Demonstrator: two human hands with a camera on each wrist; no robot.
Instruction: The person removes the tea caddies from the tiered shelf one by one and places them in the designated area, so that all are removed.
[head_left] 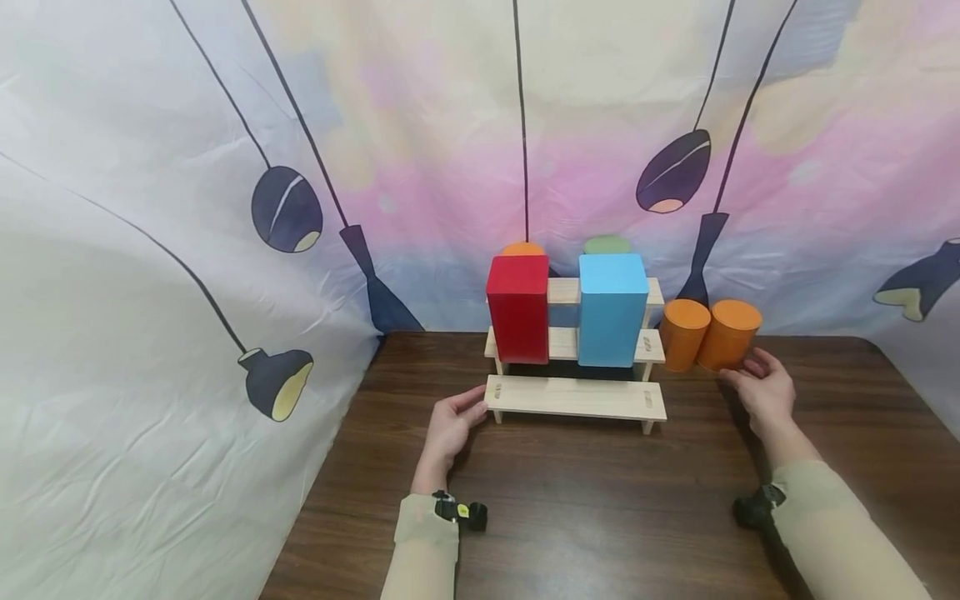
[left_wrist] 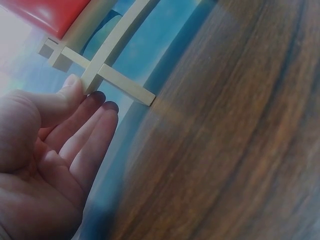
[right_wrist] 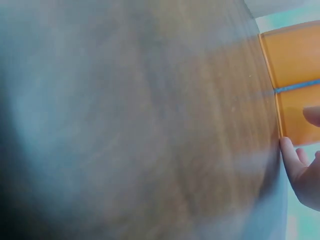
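A small three-step wooden rack [head_left: 573, 396] stands on the table. On it are a tall red box [head_left: 519, 321] and a tall light blue box [head_left: 613, 321], side by side with a gap between. My left hand [head_left: 448, 429] pinches the left end of the lowest shelf, thumb above and fingertips beneath; the wrist view shows this shelf end [left_wrist: 112, 50] close up. Right of the rack, two orange round tins [head_left: 684, 337] stand next to each other. My right hand [head_left: 767, 392] touches the lower right side of the outer tin [head_left: 731, 333], its thumb in front.
Everything stands on a dark brown wooden table [head_left: 570, 508]. Behind it hangs a pastel cloth [head_left: 450, 125] printed with dark lamps, and a pale cloth [head_left: 150, 350] covers the left side. Orange and green round tops show behind the boxes.
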